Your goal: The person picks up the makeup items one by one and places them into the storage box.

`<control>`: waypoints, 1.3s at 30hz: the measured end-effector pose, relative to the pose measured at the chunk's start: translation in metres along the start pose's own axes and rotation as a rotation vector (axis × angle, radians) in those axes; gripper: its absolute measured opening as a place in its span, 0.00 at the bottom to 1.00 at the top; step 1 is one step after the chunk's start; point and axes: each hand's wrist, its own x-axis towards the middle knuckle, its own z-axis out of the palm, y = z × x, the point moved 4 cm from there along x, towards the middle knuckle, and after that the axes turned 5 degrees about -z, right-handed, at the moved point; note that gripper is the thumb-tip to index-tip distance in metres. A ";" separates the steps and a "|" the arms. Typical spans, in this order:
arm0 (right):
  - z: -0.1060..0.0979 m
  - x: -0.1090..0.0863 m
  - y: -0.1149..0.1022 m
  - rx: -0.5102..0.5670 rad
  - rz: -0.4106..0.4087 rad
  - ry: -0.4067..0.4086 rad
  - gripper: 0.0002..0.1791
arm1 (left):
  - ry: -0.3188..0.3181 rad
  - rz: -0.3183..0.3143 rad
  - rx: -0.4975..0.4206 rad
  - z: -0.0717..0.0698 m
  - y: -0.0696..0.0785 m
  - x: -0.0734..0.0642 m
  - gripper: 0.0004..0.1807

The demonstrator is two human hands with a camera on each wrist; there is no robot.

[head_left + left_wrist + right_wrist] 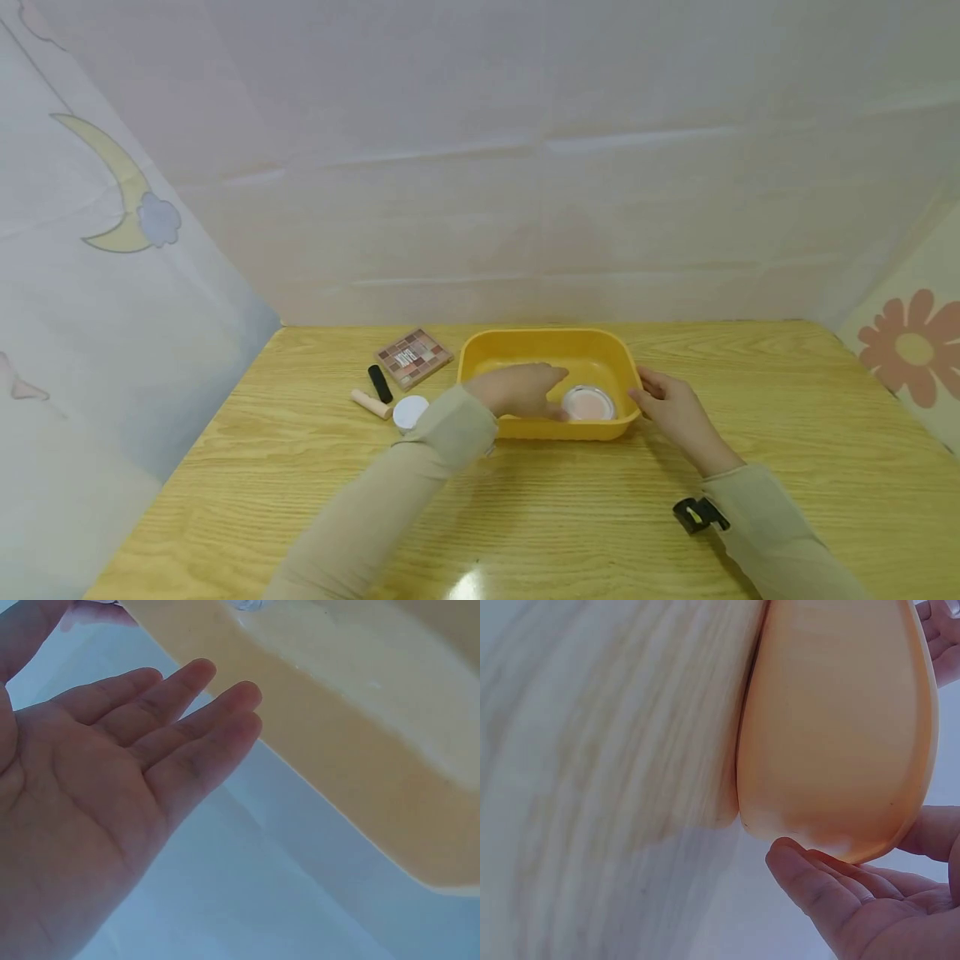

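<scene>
A yellow plastic basin (547, 429) stands on the table, and a round powder compact (588, 403) with a pinkish centre lies inside toward its front right. Over the basin's left half reaches my left hand (522, 390), its thumb beside the compact. In the left wrist view the palm and extended fingers of that hand (112, 772) hold nothing. My right hand (678, 417) holds the basin's right end. The right wrist view has its fingers (817, 889) against the outer wall and its thumb at the rim.
Left of the basin lie an eyeshadow palette (414, 358), a black tube (380, 384), a peach-coloured tube (371, 404) and a round white-lidded container (410, 412), partly behind the left sleeve. A pale cloth wall (525, 208) rises at the table's back edge.
</scene>
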 end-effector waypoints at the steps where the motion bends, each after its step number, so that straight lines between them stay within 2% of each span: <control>1: 0.000 0.000 0.000 0.000 -0.002 0.000 0.30 | 0.003 -0.001 -0.003 0.000 0.000 -0.001 0.39; 9: 0.001 -0.001 0.001 0.008 -0.005 0.010 0.29 | 0.048 0.001 -0.029 0.003 -0.003 -0.008 0.39; 22: 0.000 0.000 0.003 -0.006 -0.023 0.017 0.30 | 0.073 -0.038 -0.043 0.003 -0.014 -0.024 0.40; 32: 0.001 0.000 0.002 -0.002 -0.015 0.018 0.29 | 0.101 -0.034 -0.066 0.003 -0.022 -0.039 0.39; 39: 0.000 0.000 0.001 0.005 -0.015 0.020 0.29 | 0.117 -0.023 -0.109 0.003 -0.030 -0.045 0.40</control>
